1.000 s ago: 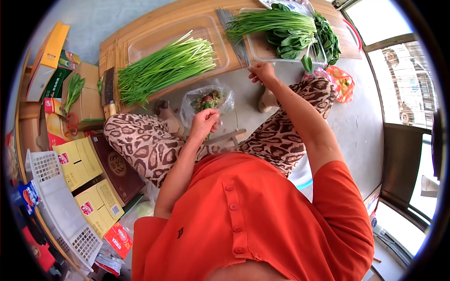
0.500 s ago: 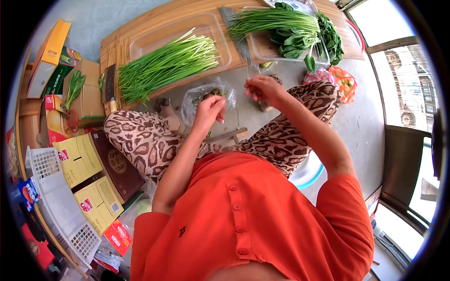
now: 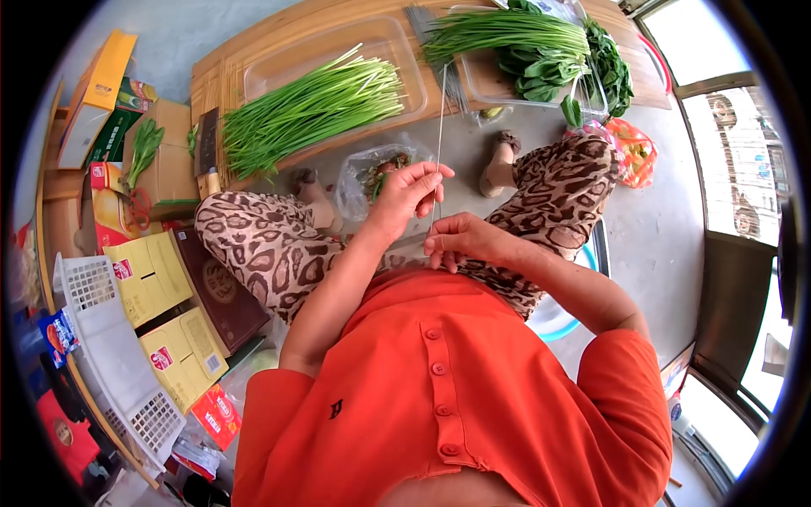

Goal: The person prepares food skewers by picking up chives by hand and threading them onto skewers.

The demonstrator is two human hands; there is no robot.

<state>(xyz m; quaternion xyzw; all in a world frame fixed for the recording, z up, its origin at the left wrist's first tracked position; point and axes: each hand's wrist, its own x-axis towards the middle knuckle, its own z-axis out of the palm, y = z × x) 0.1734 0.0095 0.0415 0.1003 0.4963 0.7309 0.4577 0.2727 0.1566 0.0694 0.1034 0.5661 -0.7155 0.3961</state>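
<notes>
A thin metal skewer (image 3: 441,118) stands out lengthwise in front of my body, its far tip near the wooden board (image 3: 296,17). My left hand (image 3: 409,196) pinches it partway along. Just below and to the right, my right hand (image 3: 460,240) is closed on its near end. Beyond my hands lie cut garlic chives (image 3: 312,114) in a clear tray (image 3: 416,93). More skewers (image 3: 448,72) rest on the board beside a second bunch of chives (image 3: 507,35) and leafy greens (image 3: 541,72).
A knife (image 3: 207,152) lies at the board's left edge. A plastic bag of scraps (image 3: 372,177) sits on the floor between my legs. Boxes (image 3: 152,270) and a white basket (image 3: 110,355) stand at left; an orange bag (image 3: 632,152) is at right.
My right hand has come back from the board's edge toward my body with the skewer, which now shows clearly. My left hand has moved right and taken hold of its shaft.
</notes>
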